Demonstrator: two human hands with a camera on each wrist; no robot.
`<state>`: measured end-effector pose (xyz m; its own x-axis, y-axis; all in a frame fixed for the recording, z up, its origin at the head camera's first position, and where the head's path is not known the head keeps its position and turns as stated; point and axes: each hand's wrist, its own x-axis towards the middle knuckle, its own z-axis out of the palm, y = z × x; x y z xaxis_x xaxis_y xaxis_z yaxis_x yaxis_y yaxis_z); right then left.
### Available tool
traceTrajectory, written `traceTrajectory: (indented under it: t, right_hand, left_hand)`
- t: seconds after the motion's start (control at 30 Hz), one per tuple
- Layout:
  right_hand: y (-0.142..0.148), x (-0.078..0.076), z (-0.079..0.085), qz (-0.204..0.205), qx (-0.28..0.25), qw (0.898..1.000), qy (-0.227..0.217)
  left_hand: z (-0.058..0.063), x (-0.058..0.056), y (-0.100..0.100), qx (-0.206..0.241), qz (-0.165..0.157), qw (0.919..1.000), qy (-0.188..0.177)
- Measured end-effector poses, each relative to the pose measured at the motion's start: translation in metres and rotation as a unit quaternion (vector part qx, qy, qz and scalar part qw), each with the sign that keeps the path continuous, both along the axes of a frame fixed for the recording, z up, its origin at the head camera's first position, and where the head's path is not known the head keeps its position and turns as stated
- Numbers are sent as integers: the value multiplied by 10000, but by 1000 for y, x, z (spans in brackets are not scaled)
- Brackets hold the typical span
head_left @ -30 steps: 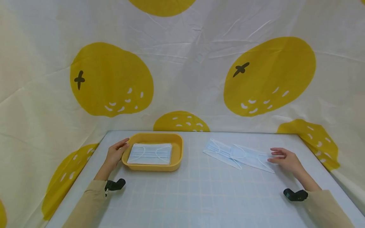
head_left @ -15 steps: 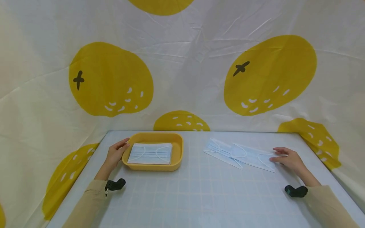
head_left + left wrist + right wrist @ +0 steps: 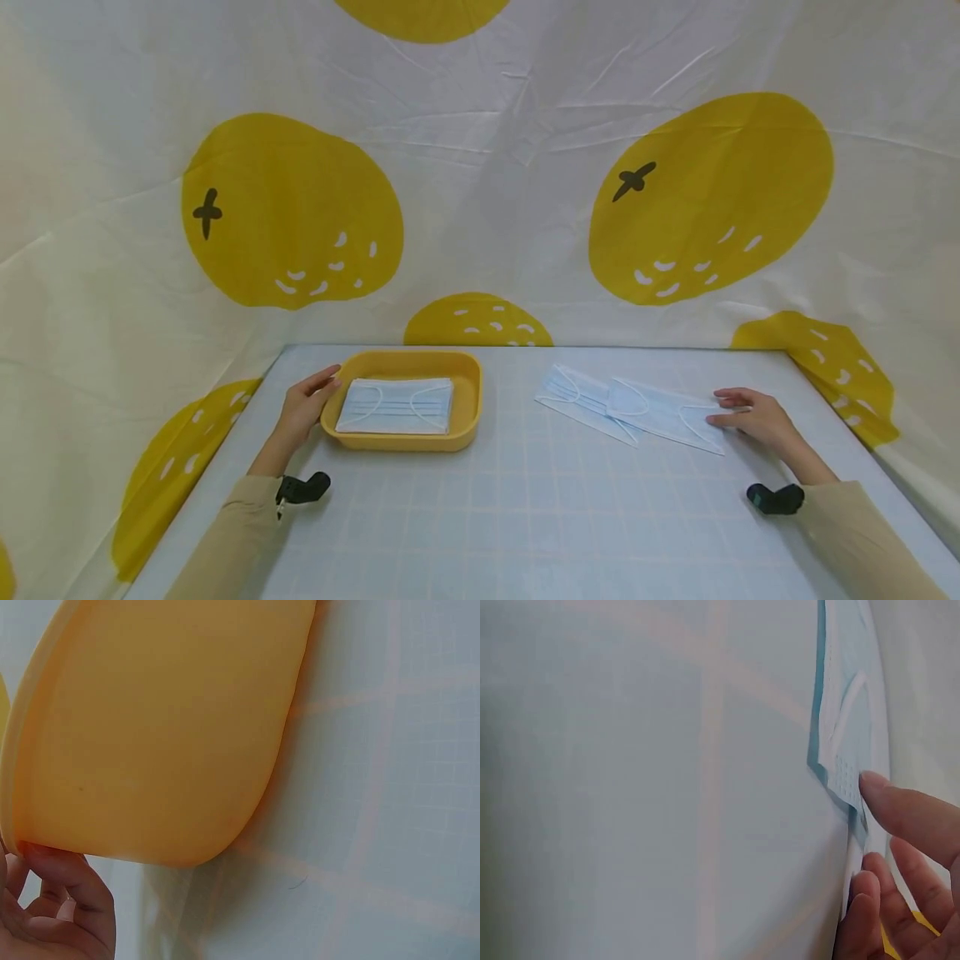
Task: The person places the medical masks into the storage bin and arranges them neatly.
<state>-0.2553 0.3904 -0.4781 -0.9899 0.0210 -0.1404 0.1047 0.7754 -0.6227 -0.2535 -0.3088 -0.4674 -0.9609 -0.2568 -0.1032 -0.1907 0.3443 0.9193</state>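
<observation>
A yellow tray [image 3: 405, 443] stands on the left of the table with a neat stack of pale blue face masks [image 3: 393, 406] in it. My left hand [image 3: 300, 410] holds the tray's left end, thumb against the outer wall below the rim, as the left wrist view shows. To the right, a mask [image 3: 660, 412] lies flat, its left end over a second mask [image 3: 573, 396]. My right hand [image 3: 757, 421] is at that upper mask's right end, thumb and fingers spread apart. In the right wrist view the thumb tip [image 3: 874, 782] is at the mask's edge; contact is unclear.
A pale blue checked cloth [image 3: 517, 517] covers the table. Behind and beside it hangs a white curtain [image 3: 495, 200] printed with yellow fruit. Black wrist cameras [image 3: 776, 498] sit at both sleeve cuffs.
The right hand shifts slightly away from the mask, then back towards its end. The left hand, tray and masks stay where they were.
</observation>
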Motion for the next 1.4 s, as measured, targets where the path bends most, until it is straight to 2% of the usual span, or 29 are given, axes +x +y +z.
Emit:
traceTrajectory:
  t: [0.47, 0.73, 0.97, 1.2, 1.4]
  right_hand:
    - [2, -6, 1, -82, -75, 9990, -443]
    - [8, -6, -1, 157, 0, 9995, -264]
    - [14, -5, -1, 206, -16, 9997, -127]
    - [18, -6, -2, 142, -23, 9998, -166]
    - [18, -6, -2, 85, -374, 9987, -333]
  left_hand:
    - [-1, -1, -1, -46, 31, 10000, -49]
    - [-1, 0, 0, -83, 59, 9999, -70]
    - [-2, 0, -1, -93, -13, 10000, -31]
    - [-1, 1, 0, -47, -80, 10000, -17]
    - [-2, 1, -1, -30, -85, 10000, -42]
